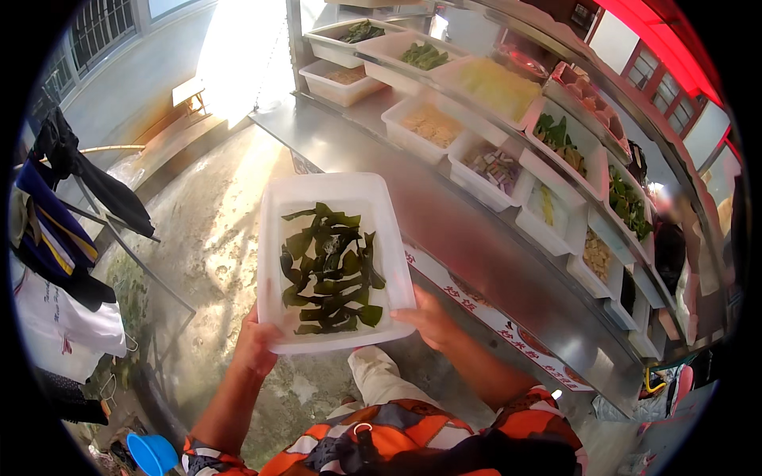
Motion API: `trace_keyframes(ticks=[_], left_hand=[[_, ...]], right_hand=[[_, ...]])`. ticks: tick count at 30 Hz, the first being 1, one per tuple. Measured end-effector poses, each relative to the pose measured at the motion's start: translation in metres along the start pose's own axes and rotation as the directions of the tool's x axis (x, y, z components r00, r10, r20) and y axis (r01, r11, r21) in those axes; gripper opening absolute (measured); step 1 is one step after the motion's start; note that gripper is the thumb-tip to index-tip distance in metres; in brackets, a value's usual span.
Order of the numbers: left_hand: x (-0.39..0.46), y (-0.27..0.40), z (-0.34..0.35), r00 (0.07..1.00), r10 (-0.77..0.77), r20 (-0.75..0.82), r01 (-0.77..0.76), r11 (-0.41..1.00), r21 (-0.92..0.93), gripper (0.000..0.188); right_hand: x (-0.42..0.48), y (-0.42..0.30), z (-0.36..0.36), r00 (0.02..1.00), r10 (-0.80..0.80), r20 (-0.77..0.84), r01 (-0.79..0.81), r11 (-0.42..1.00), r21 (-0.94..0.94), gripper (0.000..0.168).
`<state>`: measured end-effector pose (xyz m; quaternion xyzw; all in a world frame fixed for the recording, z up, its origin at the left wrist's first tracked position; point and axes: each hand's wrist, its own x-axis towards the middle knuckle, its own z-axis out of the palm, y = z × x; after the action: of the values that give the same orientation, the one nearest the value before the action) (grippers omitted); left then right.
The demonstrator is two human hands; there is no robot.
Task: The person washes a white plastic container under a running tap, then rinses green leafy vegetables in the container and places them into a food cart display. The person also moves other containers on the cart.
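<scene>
A white rectangular plastic tub [393, 238] is held out in front of me, over the concrete ground. Dark green strips that look like kelp [333, 268] lie spread across its bottom. My left hand [260, 339] grips the tub's near left corner. On the near right side, my right hand [425, 318] clasps the rim with the thumb over the edge. The fingers beneath the tub are hidden on both sides. To the right of the tub runs the stainless steel counter [440, 202] of a food stall.
Shelves hold several white tubs [550, 217] of leafy greens and other cut foods. A banner [512, 333] with writing hangs along the counter's front. Clothes [59, 220] hang on a rack at left. A blue basin [152, 453] sits at lower left. A person [670, 238] stands beyond the shelves.
</scene>
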<state>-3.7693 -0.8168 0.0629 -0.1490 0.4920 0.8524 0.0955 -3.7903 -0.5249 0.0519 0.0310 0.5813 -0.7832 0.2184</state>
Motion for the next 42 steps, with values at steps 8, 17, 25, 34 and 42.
trace_keyframes(ticks=[8, 17, 25, 34, 42], left_hand=[[0.185, 0.068, -0.008, 0.997, 0.018, 0.073, -0.022, 0.998, 0.064, 0.088], [0.398, 0.117, -0.024, 0.952, -0.114, 0.284, 0.077, 0.988, 0.137, 0.09], [0.537, 0.152, -0.023, 0.933, -0.251, 0.256, 0.154, 0.925, 0.348, 0.064], [0.497, 0.172, 0.053, 0.594, 0.484, 0.643, -0.687, -0.112, 0.718, 0.032], [0.464, 0.017, 0.225, 0.823, -0.473, 0.315, 0.305, 0.835, 0.457, 0.041]], right_hand=[[0.179, -0.04, -0.008, 0.99, -0.107, -0.086, 0.093, 0.983, -0.159, 0.049], [0.326, -0.056, -0.014, 0.956, -0.157, -0.249, 0.151, 0.988, -0.044, 0.052], [0.381, -0.056, -0.021, 0.909, -0.042, -0.415, 0.096, 0.989, 0.11, 0.051], [0.336, -0.085, -0.128, 0.417, 0.086, -0.905, 0.586, 0.735, 0.341, 0.025], [0.348, -0.09, -0.164, 0.46, 0.13, -0.878, 0.688, 0.573, 0.445, 0.02]])
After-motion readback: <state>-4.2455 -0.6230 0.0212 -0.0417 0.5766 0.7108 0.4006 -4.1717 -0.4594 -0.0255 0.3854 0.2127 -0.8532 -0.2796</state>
